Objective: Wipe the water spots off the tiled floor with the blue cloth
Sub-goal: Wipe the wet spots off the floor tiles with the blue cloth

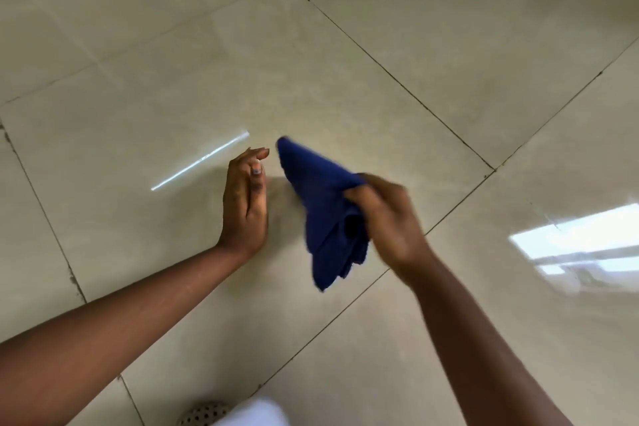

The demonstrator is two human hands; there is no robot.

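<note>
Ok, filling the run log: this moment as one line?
right hand grips blue cloth | left hand open, empty | cloth off tiled floor

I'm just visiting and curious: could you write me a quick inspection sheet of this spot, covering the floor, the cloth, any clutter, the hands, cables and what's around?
Surface: glossy beige tiled floor, dark grout lines, bright light reflections; water spots not discernible.
Job's things: blue cloth, bunched, hanging from the right hand.
Clutter: nothing seen.
Hands: left hand open, fingers straight, holding nothing; right hand grips the cloth.
Cables: nothing seen.
Surroundings: round perforated drain cover at the bottom edge, beside something white.
</note>
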